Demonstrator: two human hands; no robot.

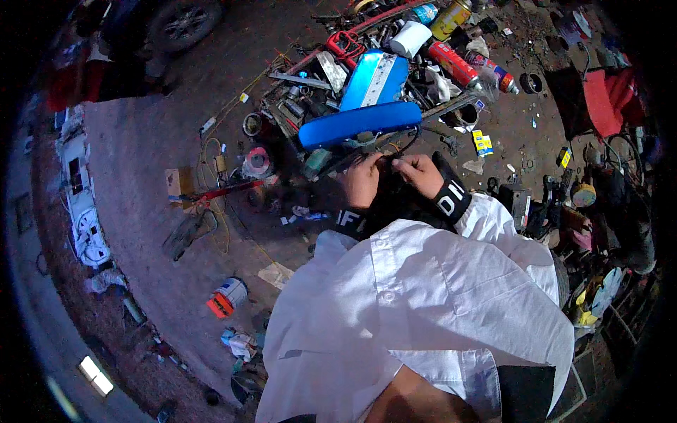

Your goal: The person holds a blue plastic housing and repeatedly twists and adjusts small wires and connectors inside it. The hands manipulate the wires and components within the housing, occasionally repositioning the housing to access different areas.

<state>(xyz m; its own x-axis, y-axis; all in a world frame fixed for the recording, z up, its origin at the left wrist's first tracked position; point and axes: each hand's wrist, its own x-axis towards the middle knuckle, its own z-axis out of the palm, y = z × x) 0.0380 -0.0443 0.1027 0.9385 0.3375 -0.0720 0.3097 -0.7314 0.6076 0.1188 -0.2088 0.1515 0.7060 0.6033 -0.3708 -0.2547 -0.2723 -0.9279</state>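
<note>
My left hand (361,182) and my right hand (422,176) are close together in front of my chest, with black bands with white lettering at the wrists. The fingers of both are curled and pinched together. What they hold is small and dark, and I cannot make it out against the shadow below. A thin dark cable (409,144) curves just above my right fingers. Right beyond the hands lies a long blue panel (360,125) with rounded ends. Behind it rests a blue piece with a silver stripe (374,79).
A cluttered workbench (451,106) holds loose metal parts, a red spray can (453,63), a yellow can (451,20) and a white cup-like container (410,39). On the left are a tape roll (258,162), a cardboard box (180,182) and an orange-and-white tin (228,296). A car wheel (185,25) stands far left.
</note>
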